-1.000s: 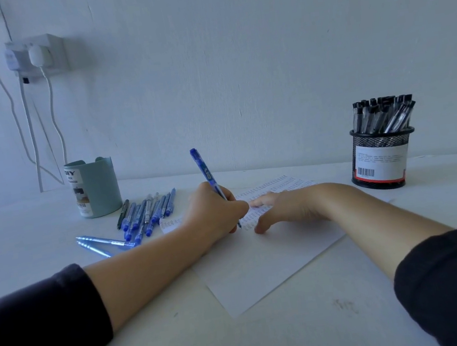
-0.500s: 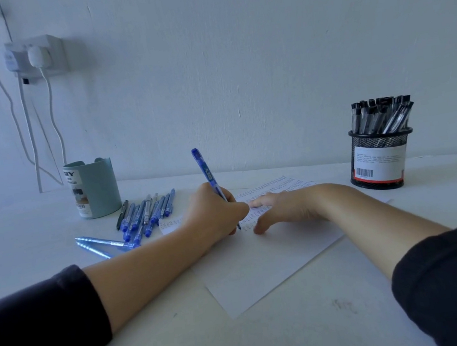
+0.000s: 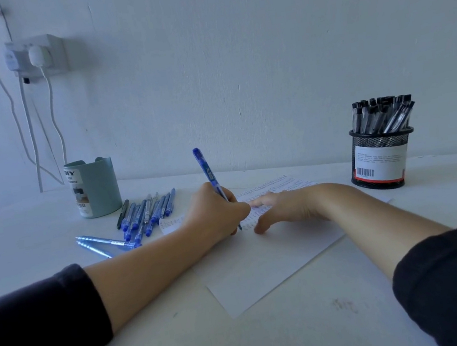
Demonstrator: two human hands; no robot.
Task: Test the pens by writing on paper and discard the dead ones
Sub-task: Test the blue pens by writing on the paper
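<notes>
A: Nearest in: two dark sleeves, pushed up, forearms bare. Beneath them a matte white table, scuffed, a few dark specks. Change over the last second?

B: Almost none. Left hand is where it was, fingers curled tight round the blue pen, tip down on the paper. Right hand lies as before, fingers straight and spread, pressing the sheet flat. My reading: mid-stroke on one more test line, verdict on this pen not yet in.

A: The sheet?

B: Thin white paper, lying skewed, its near part blank. Beyond the hands, rows of small repeated marks. Whether the tip is leaving ink right now is too small to tell.

A: Further out?

B: Left of the sheet, a loose fan of slim blue pens, glossy translucent plastic barrels, one dark one at its edge. Two more blue pens lie apart, nearer the camera. Which pile is the dead one, I cannot tell.

A: Back row?

B: A smooth pale-green cup, cylindrical, labelled, notched rim, contents not visible. Far right, a black wire-mesh holder packed with black-capped pens, standing upright. Behind, a plain painted wall with a socket and trailing white cables.
</notes>
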